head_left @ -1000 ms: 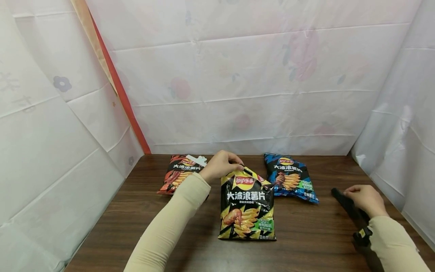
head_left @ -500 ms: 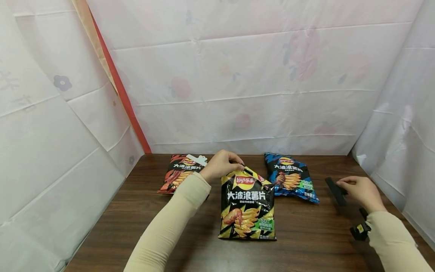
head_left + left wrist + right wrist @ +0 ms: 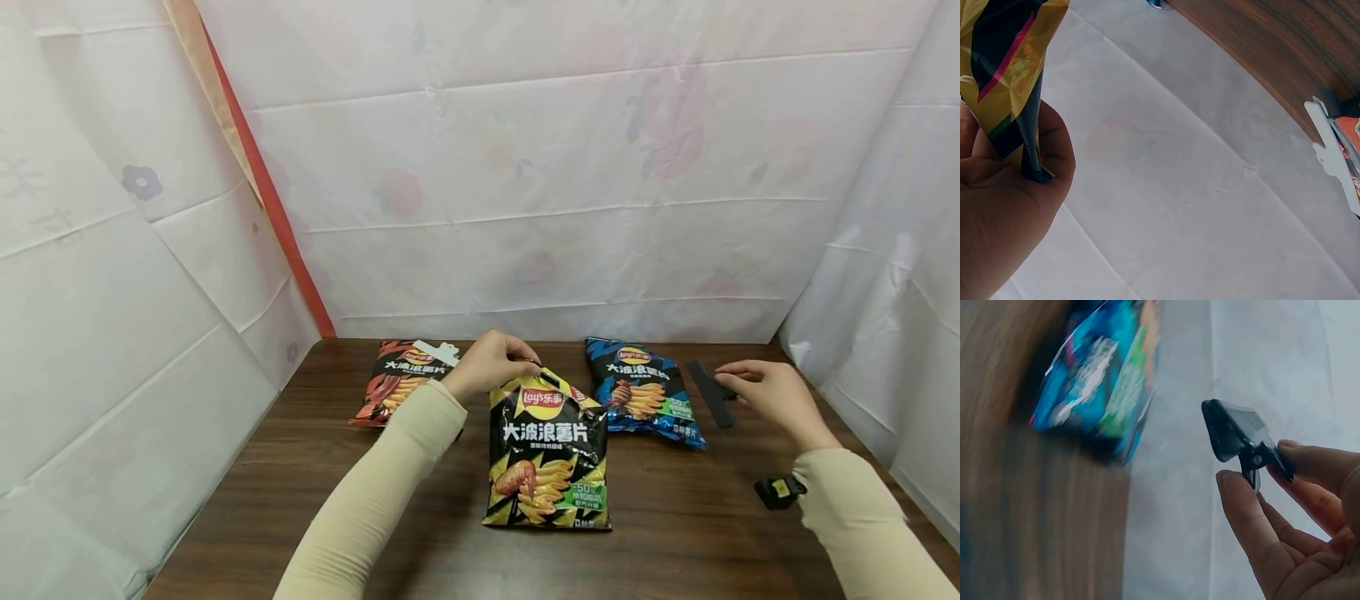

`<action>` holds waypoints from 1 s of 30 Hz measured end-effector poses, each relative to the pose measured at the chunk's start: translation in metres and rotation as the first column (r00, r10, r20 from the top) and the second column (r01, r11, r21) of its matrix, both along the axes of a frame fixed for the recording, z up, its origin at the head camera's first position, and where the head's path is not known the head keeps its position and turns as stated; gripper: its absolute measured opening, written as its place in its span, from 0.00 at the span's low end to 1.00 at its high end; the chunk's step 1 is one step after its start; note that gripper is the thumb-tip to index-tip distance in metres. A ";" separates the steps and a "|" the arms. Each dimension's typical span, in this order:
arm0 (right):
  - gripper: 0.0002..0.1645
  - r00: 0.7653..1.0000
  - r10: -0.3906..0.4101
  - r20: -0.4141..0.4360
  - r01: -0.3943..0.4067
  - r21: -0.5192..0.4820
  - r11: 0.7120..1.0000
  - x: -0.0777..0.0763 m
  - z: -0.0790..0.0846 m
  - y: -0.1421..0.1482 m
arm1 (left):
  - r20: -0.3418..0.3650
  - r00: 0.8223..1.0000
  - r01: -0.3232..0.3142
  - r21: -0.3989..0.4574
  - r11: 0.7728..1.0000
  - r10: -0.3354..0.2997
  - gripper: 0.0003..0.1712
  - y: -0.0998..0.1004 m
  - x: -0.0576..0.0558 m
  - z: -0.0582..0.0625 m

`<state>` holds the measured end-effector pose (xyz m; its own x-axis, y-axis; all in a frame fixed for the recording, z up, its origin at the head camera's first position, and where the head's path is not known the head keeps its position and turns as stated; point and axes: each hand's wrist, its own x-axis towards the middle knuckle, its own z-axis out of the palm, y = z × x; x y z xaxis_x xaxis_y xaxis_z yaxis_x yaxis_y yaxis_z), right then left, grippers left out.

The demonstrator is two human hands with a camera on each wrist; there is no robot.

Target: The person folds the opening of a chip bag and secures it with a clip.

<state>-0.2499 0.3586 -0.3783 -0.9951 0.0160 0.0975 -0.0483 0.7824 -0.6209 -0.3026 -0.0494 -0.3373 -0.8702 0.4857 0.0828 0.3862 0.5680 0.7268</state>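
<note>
My left hand (image 3: 491, 364) pinches the folded top corner of a yellow and black chip bag (image 3: 546, 467), which stands upright near the middle of the table. In the left wrist view the bag's gold and black foil (image 3: 1007, 62) runs up from between thumb and fingers. At the right, my right hand (image 3: 776, 400) holds a long black bag clip (image 3: 710, 393) by its short handles. The right wrist view shows thumb and fingertips on those handles, with the black clip (image 3: 1235, 431) pointing away from the hand. Beside the clip lies a blue chip bag (image 3: 643, 392).
A red chip bag (image 3: 382, 387) lies at the back left with a white clip (image 3: 437, 352) across its top. White printed sheets (image 3: 525, 208) wall off the back and sides of the brown wooden table (image 3: 247, 517). The right wrist carries a black strap device (image 3: 780, 490).
My right hand has lifted the black clip and carried it left and toward the back, close to the blue bag. The left hand and yellow bag have stayed in place.
</note>
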 end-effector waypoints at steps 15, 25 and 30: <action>0.39 0.994 0.105 0.013 -0.104 -0.051 0.993 -0.001 0.035 -0.046 | -0.001 1.000 0.008 -0.006 1.000 -0.008 0.05 0.000 0.000 0.001; 0.39 0.988 0.156 0.019 -0.155 -0.035 0.987 -0.003 0.050 -0.076 | -0.005 1.000 0.009 0.003 1.000 -0.009 0.06 0.001 0.000 0.000; 0.35 0.981 0.193 -0.011 -0.193 -0.015 0.981 -0.004 0.054 -0.089 | -0.012 1.000 0.010 -0.001 1.000 -0.010 0.06 0.001 0.000 0.000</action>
